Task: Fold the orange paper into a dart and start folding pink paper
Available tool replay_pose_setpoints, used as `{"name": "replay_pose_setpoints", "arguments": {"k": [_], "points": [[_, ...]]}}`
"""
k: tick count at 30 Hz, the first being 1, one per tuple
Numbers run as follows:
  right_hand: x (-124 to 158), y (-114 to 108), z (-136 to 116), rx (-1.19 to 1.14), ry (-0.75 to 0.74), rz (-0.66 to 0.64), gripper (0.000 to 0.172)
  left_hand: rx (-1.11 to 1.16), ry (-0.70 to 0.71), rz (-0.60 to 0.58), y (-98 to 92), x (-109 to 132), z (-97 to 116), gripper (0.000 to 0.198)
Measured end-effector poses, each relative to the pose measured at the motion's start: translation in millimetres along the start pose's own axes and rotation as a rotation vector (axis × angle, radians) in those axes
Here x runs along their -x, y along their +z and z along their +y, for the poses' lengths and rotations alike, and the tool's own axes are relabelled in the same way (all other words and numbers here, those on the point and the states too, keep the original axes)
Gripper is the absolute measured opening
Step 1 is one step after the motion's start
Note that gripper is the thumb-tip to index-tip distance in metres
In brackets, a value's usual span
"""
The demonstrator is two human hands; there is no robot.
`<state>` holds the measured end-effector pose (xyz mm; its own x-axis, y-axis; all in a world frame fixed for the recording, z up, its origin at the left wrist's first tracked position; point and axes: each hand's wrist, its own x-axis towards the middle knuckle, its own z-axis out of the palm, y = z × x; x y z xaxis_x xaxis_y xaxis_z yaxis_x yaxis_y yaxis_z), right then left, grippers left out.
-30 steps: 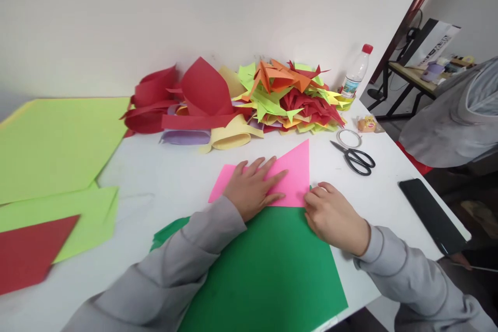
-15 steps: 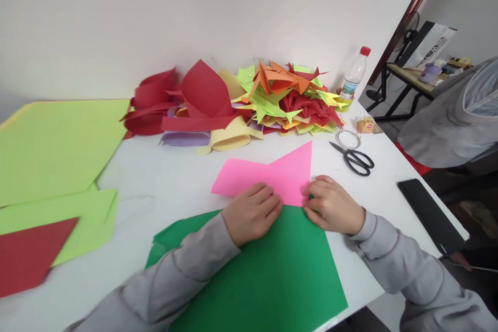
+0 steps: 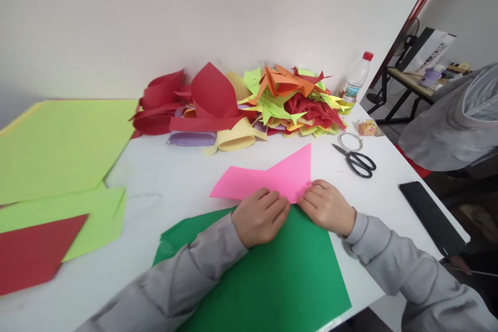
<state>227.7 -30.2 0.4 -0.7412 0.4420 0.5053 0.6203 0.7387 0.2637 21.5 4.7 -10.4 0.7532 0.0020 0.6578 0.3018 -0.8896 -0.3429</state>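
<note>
A folded sheet of pink paper (image 3: 268, 179) lies at the middle of the table, its upper right corner rising to a point. My left hand (image 3: 262, 216) has its fingers curled on the paper's lower edge. Close by on the right, my right hand (image 3: 327, 207) pinches the same edge near the corner. The fingertips of both hands nearly meet. Under my hands and forearms lies a large green sheet (image 3: 280, 275), its left end folded over. Parts of the pink paper's lower edge are hidden behind my fingers.
Along the wall are rolled red paper shapes (image 3: 213, 91) and a heap of folded paper stars (image 3: 295, 98). Scissors (image 3: 356, 161), a tape roll (image 3: 350, 141) and a bottle (image 3: 356, 80) stand right. Light green sheets (image 3: 66, 150) lie left. A black phone-like slab (image 3: 431, 218) sits at the edge.
My right hand has slid left along the pink paper's edge, closer to my left hand. The pink paper's upper left side sits slightly lower. The whole view has shifted a little.
</note>
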Motion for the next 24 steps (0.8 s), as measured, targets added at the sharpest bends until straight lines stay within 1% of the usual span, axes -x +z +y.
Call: {"name": "replay_pose_setpoints", "arguments": {"k": [5, 11, 20, 24], "points": [[-4, -1, -5, 0.001, -0.020, 0.044, 0.021, -0.009, -0.033, 0.014, -2.0, -2, 5, 0.021], [-5, -3, -7, -0.009, -0.073, 0.053, 0.029, -0.021, -0.041, 0.016, -5.0, -2, 10, 0.026], [-3, -6, -7, -0.024, -0.066, 0.058, 0.019, -0.033, -0.051, -0.012, -4.8, -1, 12, 0.028], [-3, -5, -9, -0.015, -0.071, 0.065, 0.019, -0.030, -0.056, -0.008, -4.6, -1, 16, 0.028]]}}
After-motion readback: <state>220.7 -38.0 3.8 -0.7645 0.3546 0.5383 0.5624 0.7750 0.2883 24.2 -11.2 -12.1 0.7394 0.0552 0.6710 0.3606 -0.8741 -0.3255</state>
